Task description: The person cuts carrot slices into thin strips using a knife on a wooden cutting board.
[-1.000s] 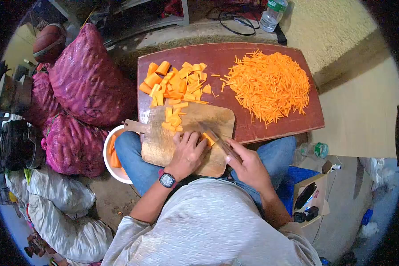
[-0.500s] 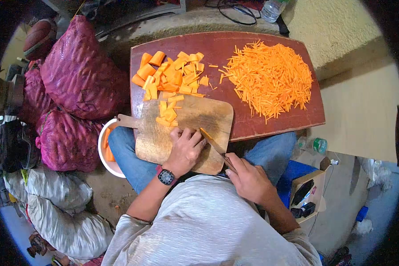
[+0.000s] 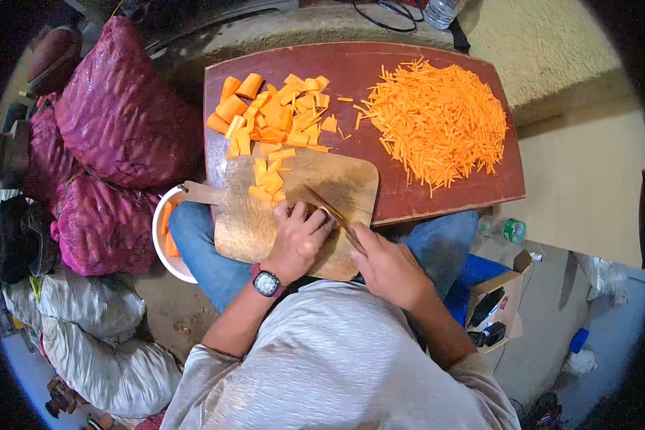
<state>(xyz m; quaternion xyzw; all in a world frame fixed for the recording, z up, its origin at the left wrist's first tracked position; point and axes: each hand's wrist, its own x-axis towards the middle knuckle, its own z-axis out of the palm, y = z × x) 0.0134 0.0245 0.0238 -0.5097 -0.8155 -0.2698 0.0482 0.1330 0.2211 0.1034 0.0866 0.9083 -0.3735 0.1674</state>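
My right hand [image 3: 394, 271] is wrapped round the handle of a knife [image 3: 328, 206], its blade slanting up and left over the wooden cutting board [image 3: 247, 233]. My left hand [image 3: 301, 240], wearing a watch, has its fingers curled down on the board beside the blade. A carrot piece lies under those fingertips, mostly hidden by them and the knife. Just beyond the left fingers are several flat carrot slices [image 3: 267, 179] on the board. Chunks of carrot [image 3: 272, 118] are heaped at the table's left, and a big mound of carrot shreds [image 3: 441, 125] lies at its right.
The board rests on my lap and the edge of a red table [image 3: 351, 64]. A white tub [image 3: 162, 251] with carrots stands by my left leg. Purple mesh sacks [image 3: 122, 107] and white sacks [image 3: 107, 358] fill the left. An open cardboard box [image 3: 498, 308] sits at right.
The knife and my right hand have shifted up and slightly left, the blade now lifted higher beside my left fingers. My left hand stays nearly in place. The whole view has tilted slightly.
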